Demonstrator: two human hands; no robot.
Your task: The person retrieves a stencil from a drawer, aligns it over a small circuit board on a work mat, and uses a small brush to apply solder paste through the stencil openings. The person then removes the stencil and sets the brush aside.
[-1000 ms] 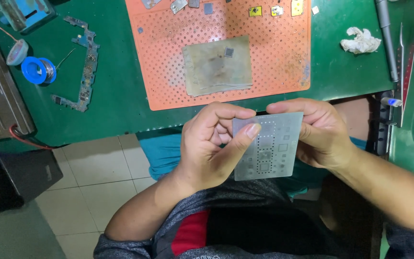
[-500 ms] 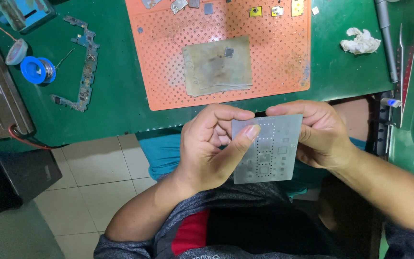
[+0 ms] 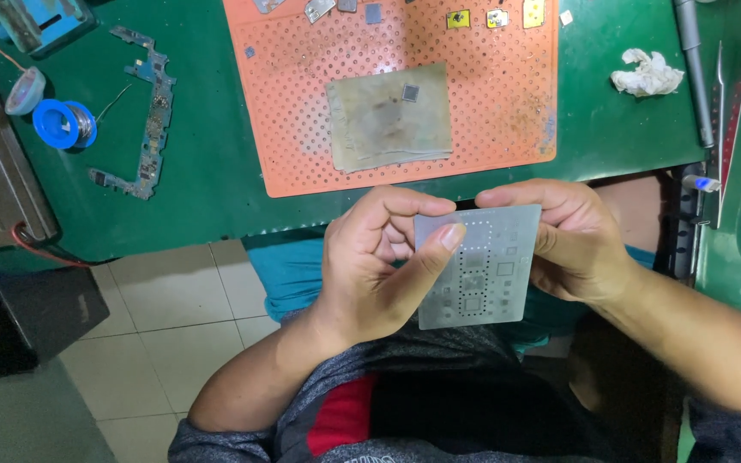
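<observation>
Metal stencil (image 3: 482,270) pinched between left hand (image 3: 375,261), right hand (image 3: 572,240).

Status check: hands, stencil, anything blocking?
Left hand and right hand both grip the metal stencil, above lap. Left thumb on its face. Nothing in the way.

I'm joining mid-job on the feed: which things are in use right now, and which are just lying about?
In use:
left hand
right hand
metal stencil plate, held by both

Lying about:
orange mat
grey cloth
circuit board
blue wire spool
crumpled tissue
tweezers
</observation>
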